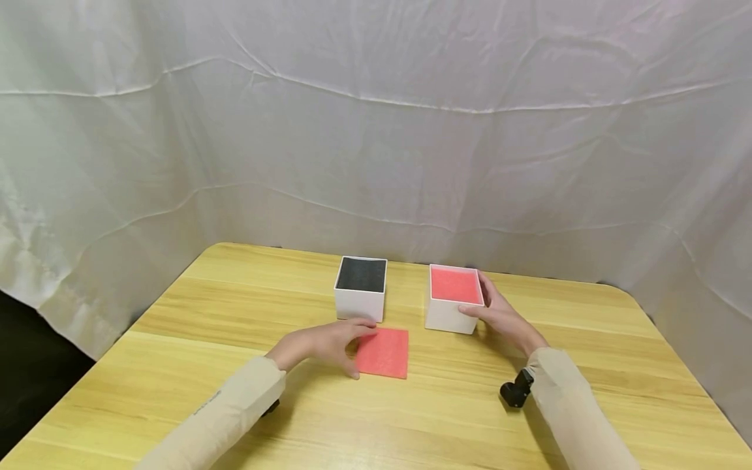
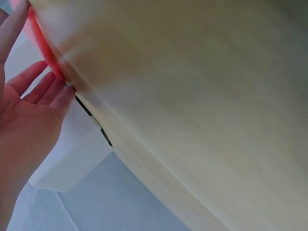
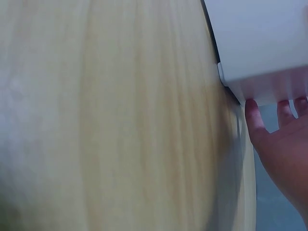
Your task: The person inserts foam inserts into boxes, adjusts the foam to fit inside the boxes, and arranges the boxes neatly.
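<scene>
A loose pink foam square [image 1: 384,352] lies flat on the wooden table [image 1: 176,339]. My left hand [image 1: 360,349] rests at its left edge, with straight fingers [image 2: 43,86] touching the pink foam square [image 2: 41,38]. Behind it stands a white box lined with black foam [image 1: 360,287]. To the right stands a white box filled with pink foam [image 1: 454,297]. My right hand [image 1: 477,299] grips that box's near right corner, thumb [image 3: 251,113] on the front wall and fingers along the right side of the box [image 3: 260,43].
A creased white cloth [image 1: 376,130] hangs behind and beside the table. A black wrist camera [image 1: 516,390] sits by my right sleeve. The table's edges run close on the left and right.
</scene>
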